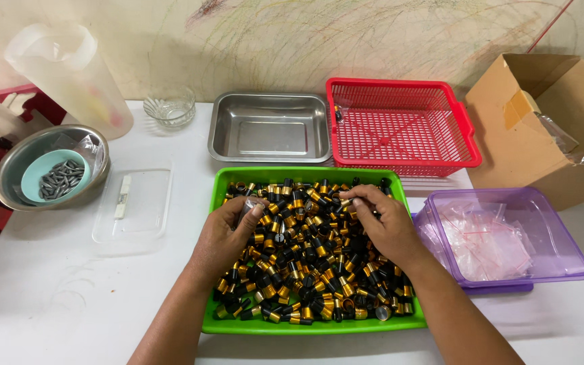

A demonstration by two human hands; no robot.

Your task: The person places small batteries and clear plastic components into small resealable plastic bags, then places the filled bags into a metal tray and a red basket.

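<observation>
We see both hands working over a green tray heaped with small black-and-gold caps. The left hand is curled narrow, fingers pinched around one small greyish piece — the right hand is bent too, fingertips pressed down among the caps at the tray's far side; whether it grips one we cannot tell. Just right of the right hand sits a purple tub of clear plastic bags. Beyond the hands stand a steel pan and a red basket — a cardboard box lies further right on the desk.
</observation>
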